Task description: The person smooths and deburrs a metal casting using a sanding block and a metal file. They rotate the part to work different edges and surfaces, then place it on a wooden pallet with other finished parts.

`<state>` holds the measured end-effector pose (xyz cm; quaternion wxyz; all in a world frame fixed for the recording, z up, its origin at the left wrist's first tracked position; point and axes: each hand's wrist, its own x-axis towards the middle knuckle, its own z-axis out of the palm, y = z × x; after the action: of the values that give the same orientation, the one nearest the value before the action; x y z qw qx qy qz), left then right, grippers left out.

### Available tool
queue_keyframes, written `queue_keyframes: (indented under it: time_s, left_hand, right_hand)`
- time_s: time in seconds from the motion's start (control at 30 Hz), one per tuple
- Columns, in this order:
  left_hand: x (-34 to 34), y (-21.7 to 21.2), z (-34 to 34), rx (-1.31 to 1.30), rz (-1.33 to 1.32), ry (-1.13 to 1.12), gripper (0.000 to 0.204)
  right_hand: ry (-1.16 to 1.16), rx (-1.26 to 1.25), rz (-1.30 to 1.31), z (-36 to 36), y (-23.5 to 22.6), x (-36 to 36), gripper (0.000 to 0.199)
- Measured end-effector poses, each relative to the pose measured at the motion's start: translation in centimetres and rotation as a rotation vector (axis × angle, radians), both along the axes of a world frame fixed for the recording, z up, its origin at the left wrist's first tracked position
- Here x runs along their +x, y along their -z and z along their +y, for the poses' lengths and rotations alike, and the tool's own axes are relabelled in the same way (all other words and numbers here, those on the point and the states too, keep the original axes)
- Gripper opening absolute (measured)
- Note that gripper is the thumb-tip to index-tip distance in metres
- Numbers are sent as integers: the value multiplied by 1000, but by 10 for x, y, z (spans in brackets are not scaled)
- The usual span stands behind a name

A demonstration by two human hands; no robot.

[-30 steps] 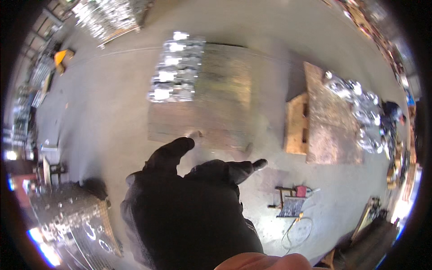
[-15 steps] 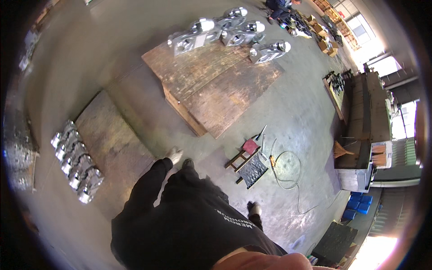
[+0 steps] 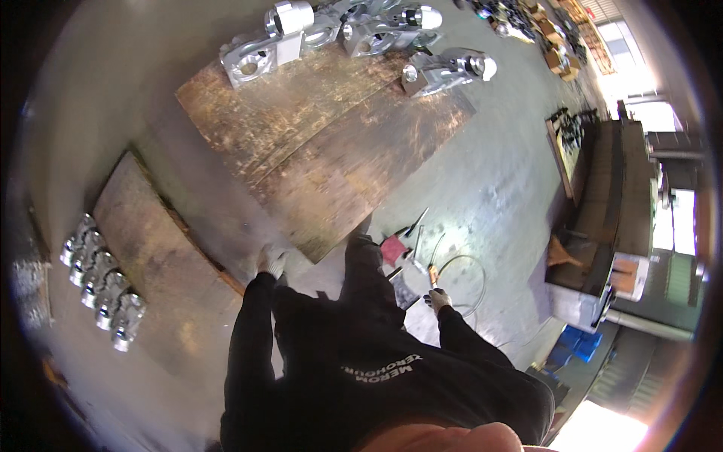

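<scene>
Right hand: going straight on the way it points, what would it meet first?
The right hand would probably meet the orange hose fitting, just ahead of it in the picture; depth between them is unclear.

Two gloved hands count here: left grip (image 3: 275, 261), right grip (image 3: 437, 300). One hose (image 3: 484, 282) bears one orange fitting (image 3: 433, 276). At least four castings (image 3: 256, 64) sit on two boards (image 3: 339, 192); one plank (image 3: 147, 222) holds about five parts (image 3: 105, 288). One broom (image 3: 565, 254) shows; cartons (image 3: 556, 60), several.
</scene>
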<state>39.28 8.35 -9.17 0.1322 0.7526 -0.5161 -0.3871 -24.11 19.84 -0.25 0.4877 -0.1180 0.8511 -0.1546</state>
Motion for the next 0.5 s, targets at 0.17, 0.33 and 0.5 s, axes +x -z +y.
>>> queue_keyframes:
  time_s: [0.17, 0.33, 0.5]
  left_hand:
    - [-79, 76, 36, 80, 18, -554, 56]
    - [-153, 73, -14, 148, 73, -1009, 67]
    - [-195, 81, -57, 108, -266, -1135, 49]
  right_hand:
    - [-871, -109, 505, -303, 67, -122, 38]
    - [-316, -693, -144, -678, 120, -65, 66]
    - [-503, -842, 163, -817, 149, 34, 66]
